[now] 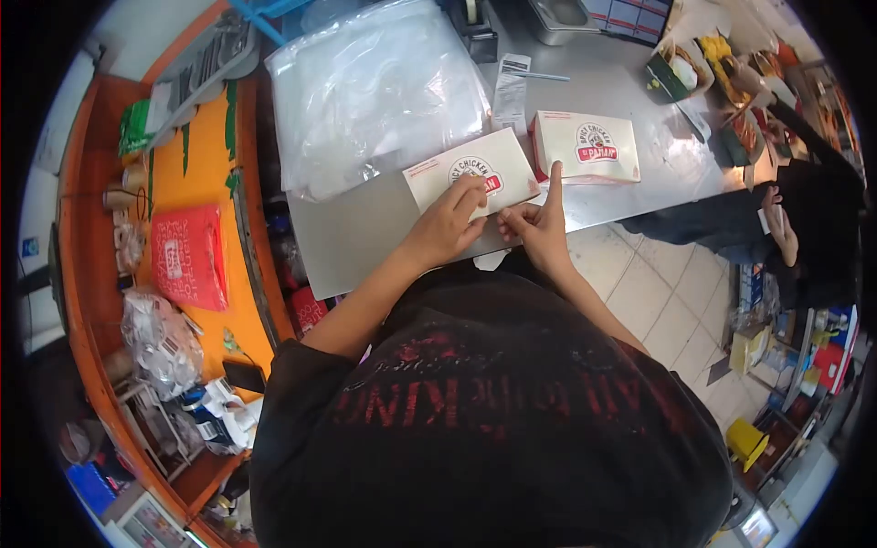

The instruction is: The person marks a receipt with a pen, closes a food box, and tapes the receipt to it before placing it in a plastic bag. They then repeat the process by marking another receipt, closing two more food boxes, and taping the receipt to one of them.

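Note:
A white cardboard food box [507, 160] with a red and black chicken logo lies slightly tilted on the metal table. My left hand [449, 224] grips its front side, fingers bent over the printed top and covering part of the logo. By the same box's front right corner is my right hand [544, 236]. Its index finger points straight out toward a second box, while the thumb and other fingers are curled together; whether anything is between them is hidden. That second matching box [562, 151] sits closed just to the right.
Clear plastic bags [375, 91] are stacked at the table's left. Behind the boxes lie a paper receipt [512, 87] and a pen [544, 77]. A person in dark clothing [813, 219] stands at right, near several food trays. Left, an orange shelf [242, 310] holds a red package [189, 256].

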`<state>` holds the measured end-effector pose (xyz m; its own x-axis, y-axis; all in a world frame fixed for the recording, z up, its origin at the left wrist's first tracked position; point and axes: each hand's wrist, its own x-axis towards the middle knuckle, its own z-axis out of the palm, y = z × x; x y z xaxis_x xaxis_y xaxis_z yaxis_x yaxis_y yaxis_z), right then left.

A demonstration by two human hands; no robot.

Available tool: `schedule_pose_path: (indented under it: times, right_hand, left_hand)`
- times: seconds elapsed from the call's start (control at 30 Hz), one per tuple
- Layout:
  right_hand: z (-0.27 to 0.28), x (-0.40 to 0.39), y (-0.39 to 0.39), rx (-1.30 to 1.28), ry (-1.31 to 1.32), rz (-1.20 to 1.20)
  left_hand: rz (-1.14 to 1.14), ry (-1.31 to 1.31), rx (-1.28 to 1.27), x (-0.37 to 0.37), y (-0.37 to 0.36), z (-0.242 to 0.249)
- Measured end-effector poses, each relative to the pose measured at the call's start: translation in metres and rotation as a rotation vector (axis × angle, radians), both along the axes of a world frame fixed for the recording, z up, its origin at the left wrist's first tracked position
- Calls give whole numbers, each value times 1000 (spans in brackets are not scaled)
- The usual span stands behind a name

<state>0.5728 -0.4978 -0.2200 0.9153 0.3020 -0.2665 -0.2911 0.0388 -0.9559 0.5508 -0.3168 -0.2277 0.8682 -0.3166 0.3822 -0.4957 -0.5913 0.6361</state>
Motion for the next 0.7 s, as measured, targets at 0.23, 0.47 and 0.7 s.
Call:
schedule_pose_path:
  times: [0.23, 0.47, 0.7]
  right_hand:
    - [-3, -5, 6, -73, 0, -6]
    - [-39, -11, 11, -128, -170, -55]
    - [-22, -10, -3, -529, -413, 50]
  left_hand:
    - [-18, 45, -78, -2, 1, -6]
    - [102, 226, -149, -3, -7, 5]
    - [226, 144, -72, 1, -22, -7]
